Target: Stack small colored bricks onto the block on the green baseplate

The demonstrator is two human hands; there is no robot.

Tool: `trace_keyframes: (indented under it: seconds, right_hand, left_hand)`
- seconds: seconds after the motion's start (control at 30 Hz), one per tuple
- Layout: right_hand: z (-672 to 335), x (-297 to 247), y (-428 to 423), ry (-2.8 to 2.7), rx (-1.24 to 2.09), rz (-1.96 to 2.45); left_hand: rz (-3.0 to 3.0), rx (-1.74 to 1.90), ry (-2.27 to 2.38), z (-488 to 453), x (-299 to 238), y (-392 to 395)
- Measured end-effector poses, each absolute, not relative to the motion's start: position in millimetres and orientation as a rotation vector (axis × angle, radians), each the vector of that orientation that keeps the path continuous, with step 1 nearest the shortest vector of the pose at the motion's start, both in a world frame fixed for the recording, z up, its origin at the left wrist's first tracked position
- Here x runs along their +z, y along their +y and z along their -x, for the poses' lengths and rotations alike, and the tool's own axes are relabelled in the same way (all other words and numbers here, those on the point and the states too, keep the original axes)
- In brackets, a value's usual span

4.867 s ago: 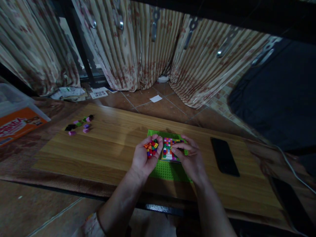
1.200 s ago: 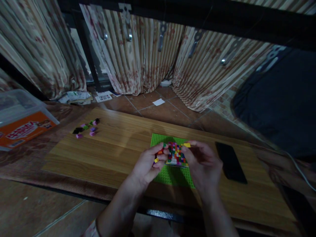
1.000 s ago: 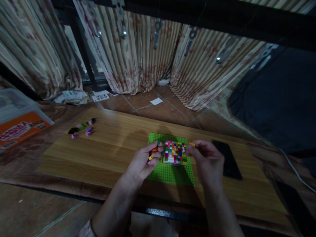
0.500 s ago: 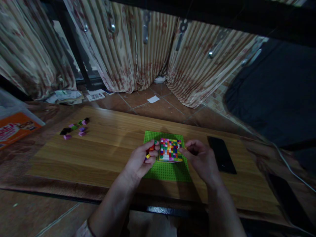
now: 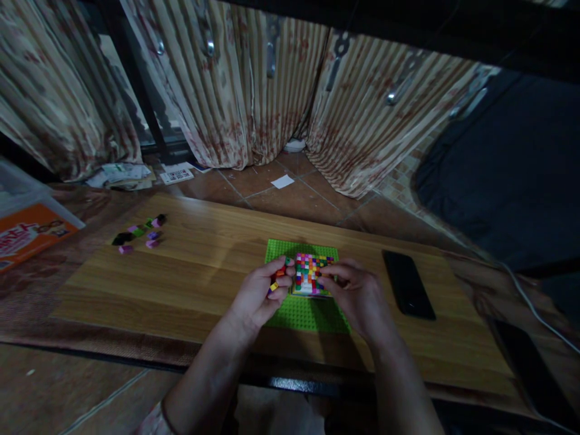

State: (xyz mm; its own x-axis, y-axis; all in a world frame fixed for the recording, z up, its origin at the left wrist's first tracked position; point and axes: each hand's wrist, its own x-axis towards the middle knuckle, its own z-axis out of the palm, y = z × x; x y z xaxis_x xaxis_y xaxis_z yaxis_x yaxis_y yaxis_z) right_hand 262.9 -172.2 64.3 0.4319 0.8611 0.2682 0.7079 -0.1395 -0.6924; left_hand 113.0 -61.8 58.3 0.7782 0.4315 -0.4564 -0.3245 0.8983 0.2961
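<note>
Several small building bricks [image 5: 273, 286] in red, orange, green and yellow show between the curled fingers of my left hand [image 5: 259, 293]. Just right of it stands a low block of many-coloured bricks [image 5: 307, 275], its top a mosaic of studs. Beneath that block lies a bright green studded baseplate [image 5: 294, 317]. My right hand [image 5: 360, 296] reaches over the block's right half, thumb and forefinger pinched together at its top. Whatever is between those fingertips is too small and covered to make out, and the hand hides the block's right side.
Loose bricks in pink, black, green and purple [image 5: 151, 243] lie at the left of the wooden tabletop [image 5: 194, 284]. A black phone [image 5: 408, 284] rests right of my right hand. Beyond the left end stands a clear tub with an orange label [image 5: 36, 232]; curtains [image 5: 281, 103] hang behind.
My right hand has moved left from the block's right edge onto its top, covering more of it. The left hand keeps its bricks in nearly the same place.
</note>
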Motion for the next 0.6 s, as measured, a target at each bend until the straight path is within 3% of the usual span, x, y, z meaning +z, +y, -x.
trace_keyframes:
  seconds: [0.37,0.6]
  right_hand:
    - [-267.6,65.5,-178.0,-1.425,0.293,1.819]
    - [-260.9,61.1,-169.3,-1.417,0.148,1.812]
  left_hand:
    - [-0.186,0.408,0.564,-113.4,62.6,-63.1]
    - [-0.178,0.404,0.548,-113.4,63.2,-63.5]
